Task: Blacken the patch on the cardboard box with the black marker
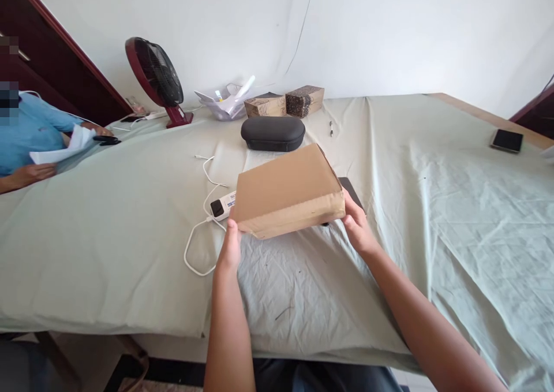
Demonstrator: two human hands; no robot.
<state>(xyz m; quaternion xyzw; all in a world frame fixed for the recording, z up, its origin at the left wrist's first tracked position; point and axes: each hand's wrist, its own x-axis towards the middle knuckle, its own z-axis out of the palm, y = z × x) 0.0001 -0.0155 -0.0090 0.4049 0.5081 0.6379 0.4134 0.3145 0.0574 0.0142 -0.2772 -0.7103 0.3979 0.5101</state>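
Holding one flat brown cardboard box (pixel 288 187) at the frame's middle

I count one box in my grip and, at upper middle, two smaller brown cardboard boxes with dark printing, a left one (pixel 265 109) and a right one (pixel 299 104). One oblong black case (pixel 272 133) lies just in front of them. At upper left stand one dark red table fan with a black grille (pixel 158 74) and one translucent plastic basket (pixel 225 112) with several pale things inside. One white power strip (pixel 220 207) lies left of the middle, beside a looping white cable (pixel 187 253). One black, flat, phone-like device (pixel 507 141) rests at far right on the pale green tablecloth (pixel 130 247).

My left hand (pixel 229 247) is curved against the left end of the box, thumb at the near corner. My right hand (pixel 357 224) is bent around the right end, thumb near the front corner. Between them the box tilts, its left end lower in the frame.

The fingers of my left hand are mostly hidden by the box, and I cannot tell whether its underside touches the cloth. The box also covers part of the power strip and most of a dark flat object (pixel 352 193). At the left edge, a person in a blue shirt (pixel 38 132), cut off by the frame, holds white paper (pixel 71 146). A small pen-like item (pixel 331 128) at upper right of centre is hard to make out.
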